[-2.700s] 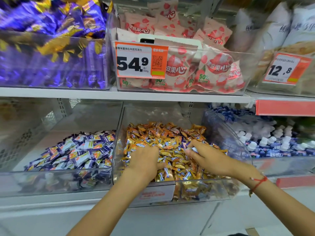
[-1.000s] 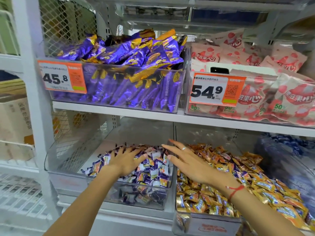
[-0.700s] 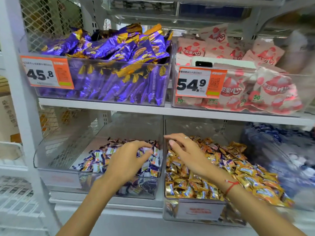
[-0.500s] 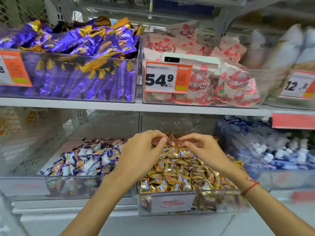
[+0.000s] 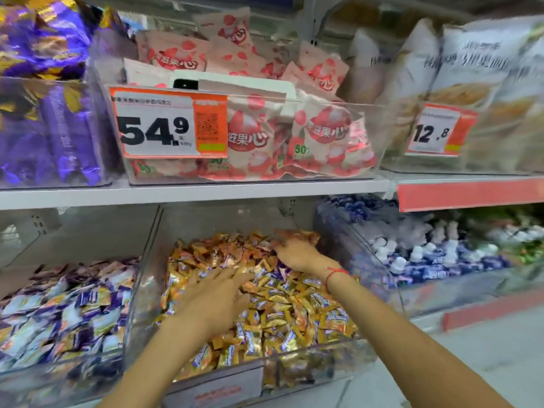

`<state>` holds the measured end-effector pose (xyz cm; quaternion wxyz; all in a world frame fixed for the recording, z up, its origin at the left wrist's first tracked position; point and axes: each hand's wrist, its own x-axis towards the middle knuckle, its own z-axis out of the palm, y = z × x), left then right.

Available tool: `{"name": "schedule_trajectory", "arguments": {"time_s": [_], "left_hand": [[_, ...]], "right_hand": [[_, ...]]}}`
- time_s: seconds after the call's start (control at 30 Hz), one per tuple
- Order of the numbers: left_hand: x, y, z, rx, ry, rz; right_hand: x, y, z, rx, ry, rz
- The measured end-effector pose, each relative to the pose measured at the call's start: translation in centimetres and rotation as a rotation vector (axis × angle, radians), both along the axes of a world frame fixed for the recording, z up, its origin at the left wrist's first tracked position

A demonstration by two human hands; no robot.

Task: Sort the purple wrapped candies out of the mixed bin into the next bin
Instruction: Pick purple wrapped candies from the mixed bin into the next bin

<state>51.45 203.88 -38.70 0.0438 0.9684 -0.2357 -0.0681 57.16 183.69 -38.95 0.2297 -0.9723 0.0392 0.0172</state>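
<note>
The clear mixed bin on the lower shelf holds a heap of gold wrapped candies, with a few purple wrapped candies showing among them. The bin to its left holds purple and white wrapped candies. My left hand lies flat on the gold heap with its fingers spread and straight. My right hand reaches to the back of the same heap, palm down; its fingertips are blurred among the wrappers. I see nothing held in either hand.
The upper shelf edge hangs just above the bins. On it stand a bin of pink packets with a 54.9 price tag, purple bars at left and pale bags at right. A bin of blue and white candies sits right.
Both hands left the purple bin on the left and moved onto the gold heap. The left hand has flattened out; the right has reached farther back. The view swung right.
</note>
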Motion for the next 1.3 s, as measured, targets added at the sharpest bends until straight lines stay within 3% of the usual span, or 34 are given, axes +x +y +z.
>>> {"name": "schedule_trajectory", "arguments": {"time_s": [0.07, 0.17, 0.27, 0.37, 0.47, 0.6, 0.7, 0.87, 1.03, 1.1, 1.23, 1.3], "left_hand": [[-0.4, 0.6, 0.5, -0.033, -0.036, 0.008], [-0.5, 0.9, 1.4, -0.277, -0.086, 0.093], [-0.2, 0.6, 2.0, -0.470, -0.156, 0.162], [-0.4, 0.2, 2.1, -0.618, -0.085, 0.128], [-1.0, 0.3, 1.6, -0.490, -0.136, 0.067], [-1.7, 0.9, 0.0, -0.351, -0.242, 0.053], [-2.0, 0.9, -0.4, -0.454, -0.260, 0.078], [-2.3, 0.5, -0.4, -0.720, -0.338, 0.081], [-2.5, 0.3, -0.3, -1.035, -0.295, 0.095], [-2.3, 0.2, -0.4, -1.111, -0.262, 0.108], [-2.2, 0.0, 0.0, -1.246, -0.016, 0.134], [-2.3, -0.2, 0.2, -1.348, 0.119, 0.110]], "right_hand": [[1.2, 2.3, -0.7, -0.033, 0.118, 0.052], [0.3, 4.4, -1.7, -0.148, 0.146, 0.136], [-3.6, 4.3, -0.5, -0.137, 0.056, 0.237], [-7.8, 3.4, 0.7, -0.055, -0.213, 0.342], [-10.3, 2.7, 2.0, -0.021, -0.285, 0.294], [-9.7, 1.8, 2.5, 0.058, -0.175, 0.212], [-8.9, 1.9, 2.3, 0.119, -0.075, 0.222], [-7.4, 3.2, 2.1, -0.116, -0.135, 0.193], [-7.0, 3.3, 0.5, 0.037, -0.130, 0.278], [-6.9, 3.3, 0.5, 0.074, -0.213, 0.242], [-7.8, 3.6, 2.7, 0.701, -0.269, 0.089], [-8.3, 4.2, 3.2, 0.889, -0.237, 0.081]]}}
